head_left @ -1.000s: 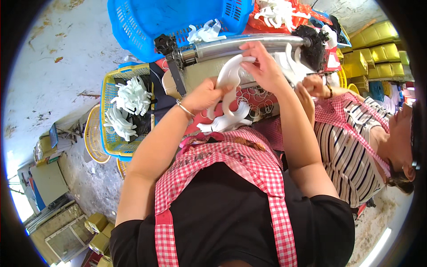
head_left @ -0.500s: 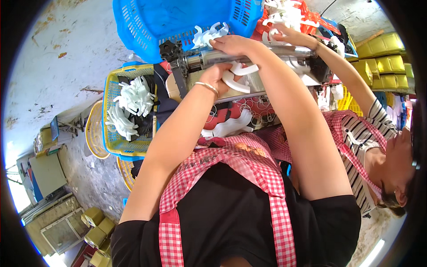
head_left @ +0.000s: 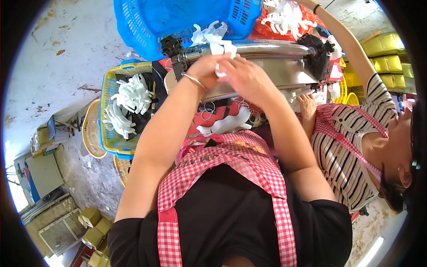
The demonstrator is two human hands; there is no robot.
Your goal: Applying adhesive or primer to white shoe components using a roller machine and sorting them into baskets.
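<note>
My left hand [head_left: 205, 71], a bangle on its wrist, is closed around a white curved strip [head_left: 219, 71] in front of the steel roller bar. My right hand [head_left: 250, 80] meets it there, its fingers bent onto the same strip and slightly blurred. Most of that strip is hidden by the hands. Just beyond my fingers, more white curved strips [head_left: 209, 34] lie in a loose heap by the blue basket. Behind both hands stretches the steel roller [head_left: 275, 50] with black knobs. Below them, a bundle of white strips [head_left: 229, 123] lies on red cloth among thin rings.
A big blue basket [head_left: 178, 22] stands behind the roller. At left, a yellow-and-blue basket [head_left: 106, 120] holds white strips. A red bag [head_left: 262, 29] with white pieces lies at far right. A co-worker in stripes [head_left: 342, 147] stands close on my right, one arm reaching past the roller.
My right hand has drawn back from the heap to meet my left hand. The white strip has turned between them. The co-worker's one arm reaches farther; the other hand now shows lower.
</note>
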